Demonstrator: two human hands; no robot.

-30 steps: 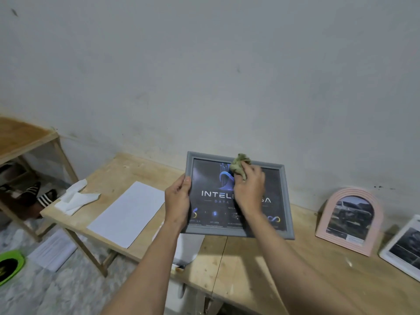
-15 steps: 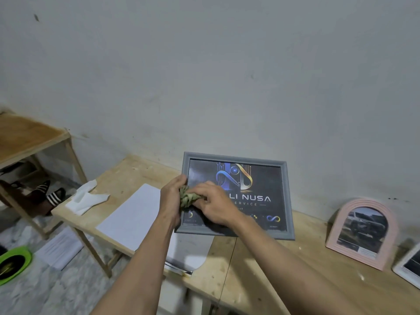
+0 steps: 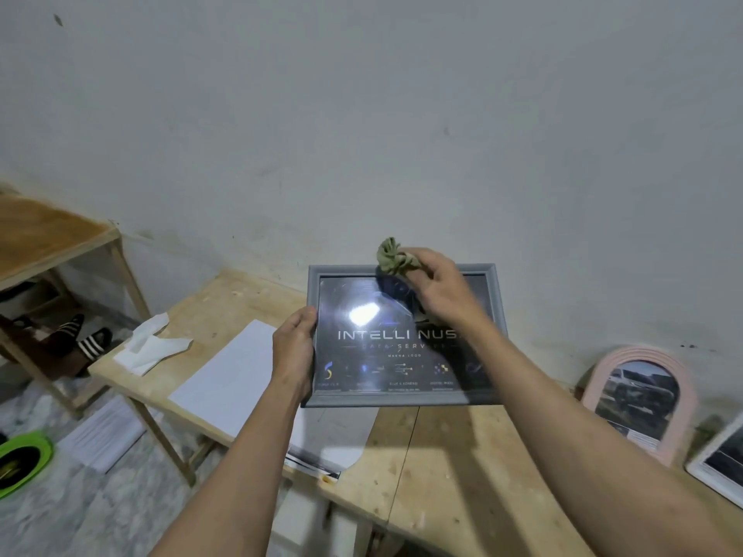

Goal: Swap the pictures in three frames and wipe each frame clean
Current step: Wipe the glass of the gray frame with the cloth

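Note:
A grey rectangular frame (image 3: 402,398) with a dark "INTELLI NUSA" poster is held up above the wooden table (image 3: 434,468). My left hand (image 3: 295,351) grips its left edge. My right hand (image 3: 438,287) pinches a crumpled olive-green cloth (image 3: 389,257) at the frame's top edge, over the glass. Glare shows on the glass. A pink arched frame (image 3: 639,400) with a car picture leans on the wall at the right. A white frame (image 3: 719,464) sits at the far right, cut off by the image edge.
A white sheet (image 3: 229,375) and a crumpled white tissue (image 3: 150,349) lie on the table's left part. More prints (image 3: 329,444) lie under the held frame. A wooden rack (image 3: 48,243) stands left, with papers (image 3: 102,438) and a green object (image 3: 22,460) on the floor.
My right hand moved the cloth from the frame's lower left up to its top edge. The frame tilted back, so glare now shows on the glass.

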